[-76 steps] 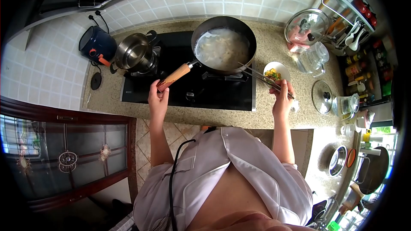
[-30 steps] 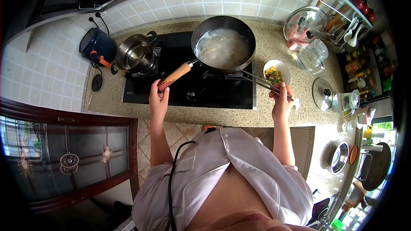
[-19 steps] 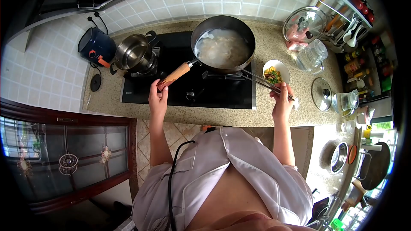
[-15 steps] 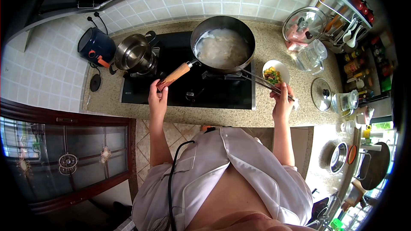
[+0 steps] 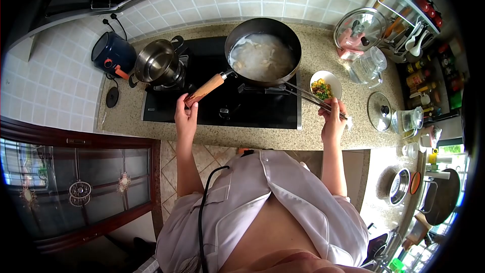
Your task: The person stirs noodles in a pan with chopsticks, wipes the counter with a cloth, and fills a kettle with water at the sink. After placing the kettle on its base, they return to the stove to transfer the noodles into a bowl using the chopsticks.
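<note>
A deep dark pan (image 5: 289,35) stands on the right side of the black stove, with cloudy whitish liquid and pale pieces (image 5: 260,58) inside. Its wooden handle (image 5: 204,90) points down and left, and my left hand (image 5: 186,116) is closed on the end of it. Long metal chopsticks (image 5: 308,95) are gripped in my right hand (image 5: 333,120); their far ends reach the pan's lower right rim. Just beyond that hand sits a white bowl (image 5: 333,82) of chopped yellow, green and reddish food (image 5: 321,89).
A steel pot (image 5: 155,63) is on the left burner, beside a dark blue appliance (image 5: 112,55). To the right are a glass lid (image 5: 379,111), a glass pitcher (image 5: 367,65), a larger lid (image 5: 358,26) and a utensil rack (image 5: 404,0). The counter's front edge (image 5: 242,144) runs before my body.
The liquid's surface in the pan looks different, with the pale pieces and foam shifted. Both hands, the pan and the chopsticks stay almost where they were.
</note>
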The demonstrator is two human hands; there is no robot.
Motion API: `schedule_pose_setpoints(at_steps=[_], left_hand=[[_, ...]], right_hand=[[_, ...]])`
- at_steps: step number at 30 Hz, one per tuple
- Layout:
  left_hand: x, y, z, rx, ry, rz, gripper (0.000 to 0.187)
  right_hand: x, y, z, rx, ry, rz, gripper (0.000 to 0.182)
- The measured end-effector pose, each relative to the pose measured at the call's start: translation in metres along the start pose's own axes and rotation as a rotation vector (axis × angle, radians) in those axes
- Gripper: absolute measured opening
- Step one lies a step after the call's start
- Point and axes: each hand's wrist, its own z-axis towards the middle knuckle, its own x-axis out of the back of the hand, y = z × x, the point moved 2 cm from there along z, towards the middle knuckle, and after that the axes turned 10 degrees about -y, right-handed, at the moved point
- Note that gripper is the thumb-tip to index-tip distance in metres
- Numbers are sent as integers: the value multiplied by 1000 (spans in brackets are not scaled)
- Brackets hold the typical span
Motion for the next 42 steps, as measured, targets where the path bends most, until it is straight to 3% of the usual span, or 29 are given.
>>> schedule_pose_setpoints(at_steps=[42], left_hand=[[-2, -6, 2, -47, 17, 5, 38]], right_hand=[[2, 9, 1, -19, -11, 7, 23]])
